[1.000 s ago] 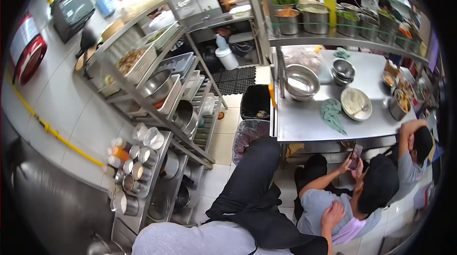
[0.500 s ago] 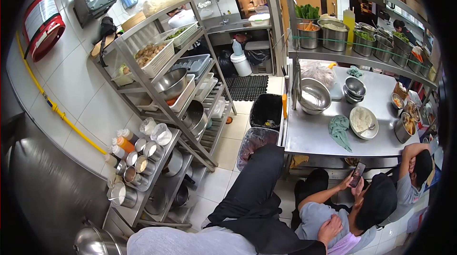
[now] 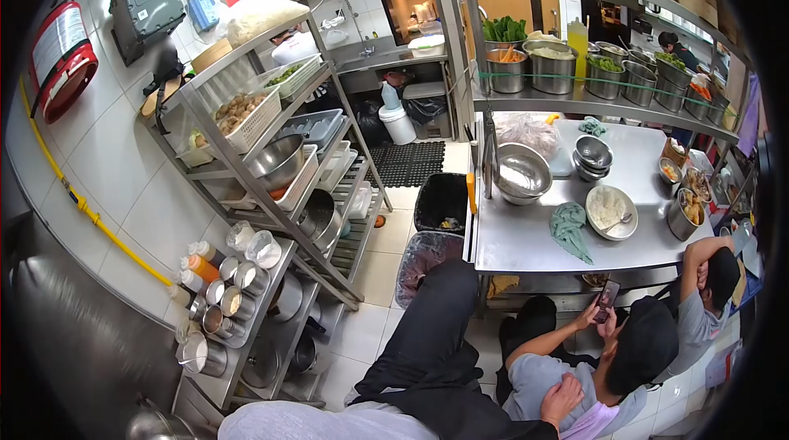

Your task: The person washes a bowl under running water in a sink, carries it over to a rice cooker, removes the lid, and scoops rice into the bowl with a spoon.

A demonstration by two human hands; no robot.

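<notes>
My right hand (image 3: 562, 399) rests at the lower right, against the back of a seated co-worker's grey shirt (image 3: 534, 374). Its fingers lie loosely bent on the cloth, and nothing shows in them. My left hand is out of view. Black trousers cover my bent leg (image 3: 427, 317), and my grey shirt (image 3: 329, 423) fills the bottom edge. Beside me the co-worker, in a black cap (image 3: 645, 344), holds a phone (image 3: 606, 299) in both hands. Another person in grey (image 3: 694, 329) leans on the table's edge with an arm raised.
A steel table (image 3: 514, 234) carries a bowl of rice (image 3: 611, 211), a green cloth (image 3: 569, 230) and metal bowls (image 3: 523, 173). Black bins (image 3: 441, 200) stand beside it. Left are a storage rack (image 3: 337, 234) and a low shelf with squeeze bottles (image 3: 202, 267).
The whole view has shifted a little, moving the table and rack slightly left. My right hand stays on the co-worker's shirt, and the phone is still held.
</notes>
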